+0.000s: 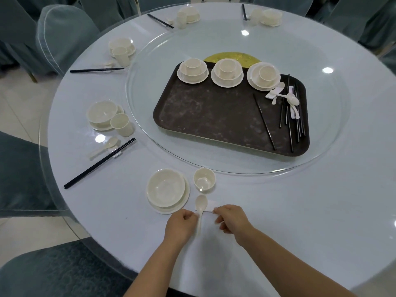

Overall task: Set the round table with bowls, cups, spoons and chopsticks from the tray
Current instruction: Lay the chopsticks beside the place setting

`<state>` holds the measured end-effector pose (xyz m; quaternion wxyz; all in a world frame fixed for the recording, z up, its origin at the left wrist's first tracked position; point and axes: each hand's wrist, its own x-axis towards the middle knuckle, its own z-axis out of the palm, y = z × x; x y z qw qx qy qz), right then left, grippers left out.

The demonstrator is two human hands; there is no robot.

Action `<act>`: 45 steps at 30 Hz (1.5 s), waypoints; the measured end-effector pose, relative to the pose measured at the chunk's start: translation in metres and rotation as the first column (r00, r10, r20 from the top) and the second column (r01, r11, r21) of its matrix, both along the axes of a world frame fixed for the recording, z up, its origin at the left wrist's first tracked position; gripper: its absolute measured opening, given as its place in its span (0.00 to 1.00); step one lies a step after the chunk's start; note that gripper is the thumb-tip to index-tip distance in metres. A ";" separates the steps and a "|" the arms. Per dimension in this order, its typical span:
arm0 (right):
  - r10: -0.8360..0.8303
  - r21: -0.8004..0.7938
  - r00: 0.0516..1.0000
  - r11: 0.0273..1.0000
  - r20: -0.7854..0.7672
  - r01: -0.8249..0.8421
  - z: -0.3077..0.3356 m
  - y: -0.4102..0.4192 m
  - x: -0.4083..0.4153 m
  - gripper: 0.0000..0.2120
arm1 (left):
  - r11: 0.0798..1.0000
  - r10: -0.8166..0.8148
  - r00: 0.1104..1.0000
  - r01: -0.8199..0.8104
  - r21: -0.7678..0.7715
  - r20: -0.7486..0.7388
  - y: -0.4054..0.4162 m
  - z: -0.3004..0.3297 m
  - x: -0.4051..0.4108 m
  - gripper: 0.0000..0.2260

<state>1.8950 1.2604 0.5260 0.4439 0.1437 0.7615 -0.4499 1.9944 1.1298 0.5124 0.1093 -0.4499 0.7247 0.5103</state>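
In front of me lies a place setting: a cream bowl on a plate (166, 189), a cup (204, 180) and a white spoon (201, 205) lying across a small white rest (211, 205). My left hand (182, 225) has curled fingers that pinch the spoon's handle. My right hand (231, 217) pinches the right end of the rest. The dark tray (214, 116) sits on the glass turntable (145, 133). It carries three stacks of plate, bowl and cup (227, 71), plus loose spoons (292, 100), rests and black chopsticks (289, 125) at its right side.
Several finished settings with bowl, cup, spoon and chopsticks ring the left and far table edge, the nearest being a bowl (102, 114) and chopsticks (99, 165). Blue-covered chairs (64, 33) surround the table. The table's right side holds no dishes.
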 end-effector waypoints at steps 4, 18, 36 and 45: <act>0.083 -0.004 0.997 0.997 0.005 -0.083 -0.007 -0.007 0.017 0.08 | 0.998 -0.054 0.998 0.054 -0.011 0.040 0.007 -0.006 -0.005 0.14; 0.633 0.358 0.653 0.774 -0.416 -0.522 -0.024 0.002 -0.001 0.21 | 0.998 -0.057 0.993 0.058 -0.011 0.099 0.011 -0.014 -0.017 0.15; 0.639 0.299 0.615 0.765 -0.463 -0.570 -0.037 0.010 -0.003 0.19 | 0.987 -0.144 0.978 0.152 -0.044 0.153 0.011 -0.005 -0.013 0.17; 0.624 0.287 0.632 0.778 -0.459 -0.559 -0.038 0.012 -0.001 0.22 | 0.991 -0.109 0.985 0.119 -0.063 0.135 0.010 -0.009 -0.011 0.19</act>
